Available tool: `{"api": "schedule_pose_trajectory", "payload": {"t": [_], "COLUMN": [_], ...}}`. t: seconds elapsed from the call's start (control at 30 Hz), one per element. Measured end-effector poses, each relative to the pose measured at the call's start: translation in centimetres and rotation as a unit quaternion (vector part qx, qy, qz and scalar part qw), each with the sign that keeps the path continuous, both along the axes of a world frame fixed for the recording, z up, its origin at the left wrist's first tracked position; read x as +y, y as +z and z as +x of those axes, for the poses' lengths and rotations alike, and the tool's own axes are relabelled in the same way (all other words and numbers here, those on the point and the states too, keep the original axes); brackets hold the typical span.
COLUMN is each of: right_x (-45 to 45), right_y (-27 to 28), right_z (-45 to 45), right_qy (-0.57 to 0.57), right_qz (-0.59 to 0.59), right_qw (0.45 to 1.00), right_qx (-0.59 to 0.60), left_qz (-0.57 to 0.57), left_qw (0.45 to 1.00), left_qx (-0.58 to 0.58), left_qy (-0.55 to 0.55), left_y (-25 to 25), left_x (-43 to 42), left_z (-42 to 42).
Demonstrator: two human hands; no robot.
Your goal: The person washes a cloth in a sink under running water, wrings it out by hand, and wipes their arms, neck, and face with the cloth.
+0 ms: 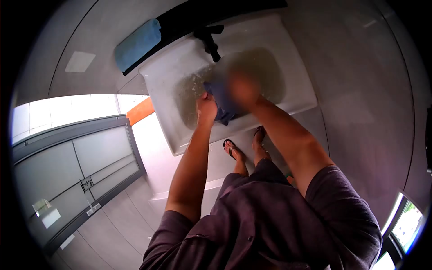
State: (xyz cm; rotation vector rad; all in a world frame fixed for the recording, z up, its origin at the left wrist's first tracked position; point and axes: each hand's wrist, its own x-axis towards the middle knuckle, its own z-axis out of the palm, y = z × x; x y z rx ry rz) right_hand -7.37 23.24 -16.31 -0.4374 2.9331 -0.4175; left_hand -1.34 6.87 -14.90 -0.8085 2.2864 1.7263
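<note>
A wet dark blue cloth hangs bunched up over the white sink, between my two hands. My left hand is closed on the cloth's left edge, with the fingers curled into it. At the cloth's right side is my right hand, smeared by blur, so its fingers cannot be made out. Murky water stands in the basin below, with splashes near the left hand. Above the basin, the black faucet points down toward the water.
On the black ledge behind the sink lies a light blue folded towel. A grey-framed door is at the left. Sandalled feet stand on the floor below the sink's front edge. A window shows at the lower right.
</note>
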Motion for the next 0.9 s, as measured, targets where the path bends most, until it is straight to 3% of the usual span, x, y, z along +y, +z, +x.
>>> {"api": "schedule_pose_trajectory", "payload": {"t": [0.1,0.13,0.17,0.2,0.23,0.3,0.33,0.37,0.4,0.43,0.5,0.57,0.63,0.7,0.77,0.9], "right_x": [1.0,1.2,1.7,2.2,2.6,3.0,3.1,3.0,2.5,1.8,0.2,-2.4,-4.3,-5.8,-6.0,-5.4], "right_y": [-3.8,-4.9,-6.7,-8.5,-10.3,-12.9,-13.2,-10.8,-5.1,0.2,6.3,6.8,9.5,9.4,8.7,7.1], "right_z": [-0.5,-0.7,-0.9,-1.1,-1.3,-1.4,-1.4,-0.9,0.0,1.2,3.8,6.5,8.8,9.7,8.8,3.5], "right_qy": [0.043,0.038,-0.016,-0.075,-0.128,-0.214,-0.246,-0.249,-0.251,-0.251,-0.28,-0.112,-0.021,0.065,0.108,0.002], "right_qz": [0.078,0.038,-0.134,-0.303,-0.459,-0.712,-0.8,-0.78,-0.761,-0.741,-0.733,-0.728,-0.595,-0.464,-0.377,-0.283], "right_qw": [0.996,0.998,0.985,0.935,0.849,0.588,0.424,0.44,0.456,0.473,0.427,0.57,0.768,0.883,0.91,0.954], "right_qx": [-0.002,-0.033,-0.108,-0.169,-0.227,-0.318,-0.347,-0.369,-0.387,-0.405,-0.45,-0.365,-0.237,0.003,0.135,0.104], "left_qz": [-0.293,-0.296,-0.298,-0.299,-0.299,-0.298,-0.063,0.176,0.404,0.442,0.57,0.695,0.756,0.749,0.68,0.275], "left_qw": [0.933,0.938,0.94,0.941,0.94,0.936,0.995,0.984,0.905,0.88,0.802,0.705,0.645,0.654,0.718,0.942], "left_qx": [0.187,0.148,0.111,0.073,0.037,-0.037,-0.019,0.0,0.02,-0.014,0.011,0.065,0.079,0.076,0.079,0.038], "left_qy": [-0.091,-0.106,-0.123,-0.141,-0.158,-0.186,-0.079,0.029,0.134,0.174,0.178,0.122,0.071,0.077,0.127,0.187], "left_y": [-2.5,-2.7,-2.8,-2.7,-2.6,-2.3,-2.3,-2.4,-2.5,-3.0,-4.7,-6.9,-7.4,-6.8,-5.4,-2.0], "left_x": [-1.2,-1.4,-1.5,-1.5,-1.5,-1.7,-1.3,-0.6,0.2,0.5,0.5,-0.1,-0.8,-1.3,-0.9,0.5], "left_z": [0.0,0.0,-0.1,-0.2,-0.3,-0.3,-0.2,-0.1,-0.2,-0.3,-0.6,-0.9,-1.1,-1.2,-1.2,-1.3]}}
